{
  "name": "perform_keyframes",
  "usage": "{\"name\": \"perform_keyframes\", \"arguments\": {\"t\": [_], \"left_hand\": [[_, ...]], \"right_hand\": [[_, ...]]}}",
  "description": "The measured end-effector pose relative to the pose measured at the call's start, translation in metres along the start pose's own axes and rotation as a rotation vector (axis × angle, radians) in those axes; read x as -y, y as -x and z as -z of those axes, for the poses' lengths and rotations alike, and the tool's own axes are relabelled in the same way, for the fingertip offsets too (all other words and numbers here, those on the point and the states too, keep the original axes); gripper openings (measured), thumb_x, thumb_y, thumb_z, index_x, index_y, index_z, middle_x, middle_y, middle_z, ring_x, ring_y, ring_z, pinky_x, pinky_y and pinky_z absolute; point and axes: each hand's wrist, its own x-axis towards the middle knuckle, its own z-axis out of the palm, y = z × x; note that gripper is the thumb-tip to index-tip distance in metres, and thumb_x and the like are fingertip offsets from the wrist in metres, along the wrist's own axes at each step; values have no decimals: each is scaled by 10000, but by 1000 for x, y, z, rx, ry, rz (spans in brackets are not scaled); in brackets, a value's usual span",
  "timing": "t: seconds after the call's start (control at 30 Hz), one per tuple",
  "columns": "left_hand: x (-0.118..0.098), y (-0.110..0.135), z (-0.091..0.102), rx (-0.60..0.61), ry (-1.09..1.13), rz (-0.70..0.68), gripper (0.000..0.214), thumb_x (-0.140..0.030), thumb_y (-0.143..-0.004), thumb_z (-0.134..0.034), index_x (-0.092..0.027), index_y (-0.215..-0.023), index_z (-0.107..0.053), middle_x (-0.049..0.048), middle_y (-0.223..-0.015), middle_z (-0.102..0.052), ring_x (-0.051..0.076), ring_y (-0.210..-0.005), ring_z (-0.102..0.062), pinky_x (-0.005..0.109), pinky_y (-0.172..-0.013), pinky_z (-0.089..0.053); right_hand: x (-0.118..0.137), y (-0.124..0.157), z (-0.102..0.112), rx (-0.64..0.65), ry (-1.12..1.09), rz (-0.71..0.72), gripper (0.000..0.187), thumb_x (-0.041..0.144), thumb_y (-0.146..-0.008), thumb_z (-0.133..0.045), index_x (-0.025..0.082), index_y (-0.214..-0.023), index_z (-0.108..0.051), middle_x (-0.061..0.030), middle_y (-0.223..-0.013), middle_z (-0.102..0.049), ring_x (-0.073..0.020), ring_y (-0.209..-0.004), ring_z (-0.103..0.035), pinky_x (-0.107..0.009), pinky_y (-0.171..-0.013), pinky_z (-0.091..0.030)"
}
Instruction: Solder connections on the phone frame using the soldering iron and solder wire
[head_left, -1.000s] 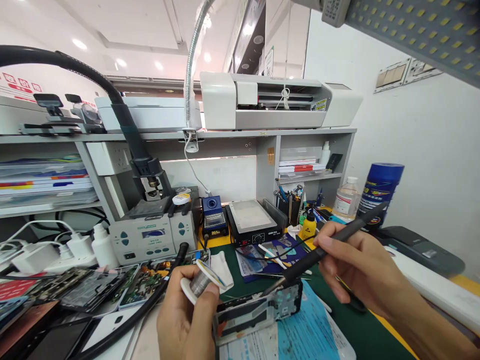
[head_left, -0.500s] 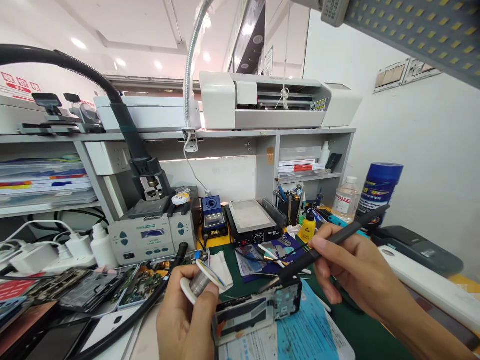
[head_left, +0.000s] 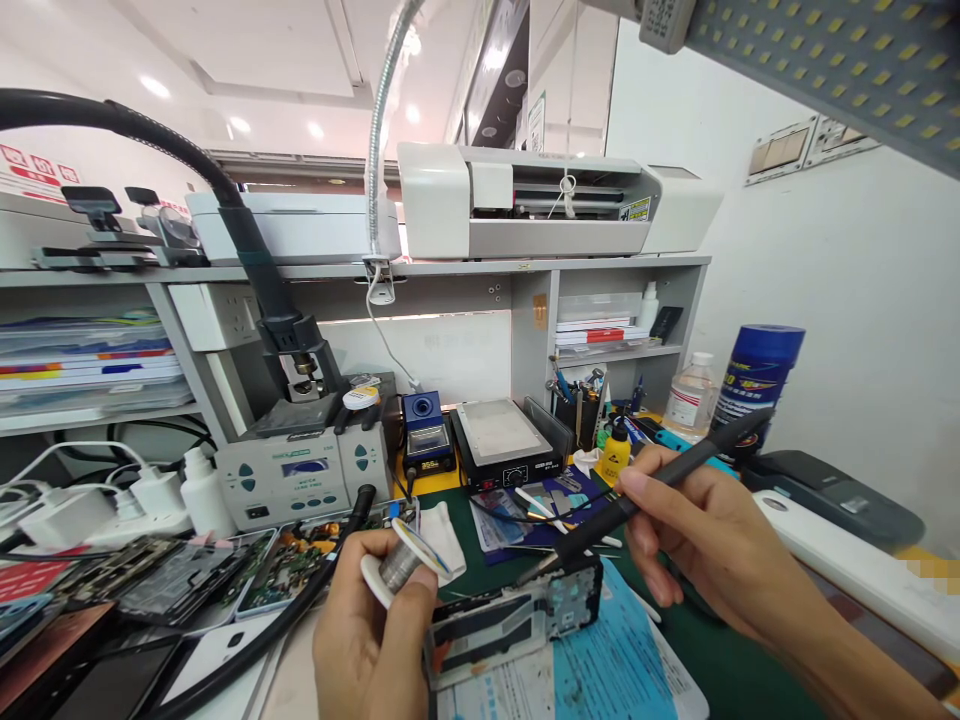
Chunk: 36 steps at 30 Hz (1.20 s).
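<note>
My left hand (head_left: 379, 625) is closed around a spool of solder wire (head_left: 401, 568) with white flanges. Against that hand's fingers stands an opened phone frame (head_left: 517, 620), tilted on its long edge; whether the hand also grips it is partly hidden. My right hand (head_left: 697, 520) holds a slim black brush (head_left: 600, 530) at a slant. Its dark tapered tip lies at the frame's upper edge, seemingly touching it. Beneath the frame is a blue and white printed sheet (head_left: 622, 650) on a green mat (head_left: 750, 665).
Phone parts and circuit boards (head_left: 300, 560) crowd the left, crossed by a black hose (head_left: 300, 610). Behind stand a hot-air station (head_left: 300, 475), a soldering station (head_left: 427, 435) and a heating plate (head_left: 510, 450). A yellow bottle (head_left: 615, 455) and blue can (head_left: 761, 380) are on the right.
The brush tip has shifted very slightly at the frame's upper edge. Both hands otherwise keep their places and grips.
</note>
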Motion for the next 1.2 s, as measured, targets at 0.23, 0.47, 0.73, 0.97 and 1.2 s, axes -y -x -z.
{"name": "perform_keyframes", "arguments": {"t": [0.23,0.47,0.73,0.97,1.2], "left_hand": [[-4,3,-2,-2,27,35,333,-507,-686,-664,-258,-874,-549,-38,-626,-569,164,-606,-492,251,-556,-386],[-7,6,-5,-11,63,48,328,-515,-660,-685,-258,-823,-562,-32,-628,-529,159,-597,-431,216,-444,-401],[-8,6,-5,-13,56,35,315,-508,-673,-677,-257,-826,-563,-40,-616,-512,143,-579,-408,203,-446,-397],[-3,3,-2,-2,29,24,328,-526,-679,-670,-262,-843,-565,-32,-650,-556,156,-603,-453,212,-462,-391],[-9,6,-5,-18,46,45,329,-520,-651,-673,-265,-827,-563,-31,-646,-558,168,-614,-468,217,-443,-407]], "right_hand": [[-1,-1,1,13,3,4,356,487,-917,-726,206,-810,-536,39,-477,-616,-81,-321,-530,-149,-349,-367],[-1,-1,1,6,20,-6,385,505,-912,-728,198,-781,-537,43,-459,-603,-67,-321,-511,-143,-354,-368],[-1,0,0,-1,27,-7,390,508,-903,-736,204,-776,-527,47,-462,-601,-69,-317,-501,-148,-349,-359],[-1,0,-1,-5,8,-5,390,503,-898,-744,199,-783,-528,43,-466,-603,-63,-315,-501,-145,-350,-353],[-1,0,1,14,-5,27,337,455,-924,-729,198,-798,-550,39,-485,-611,-88,-331,-553,-148,-349,-357]]}}
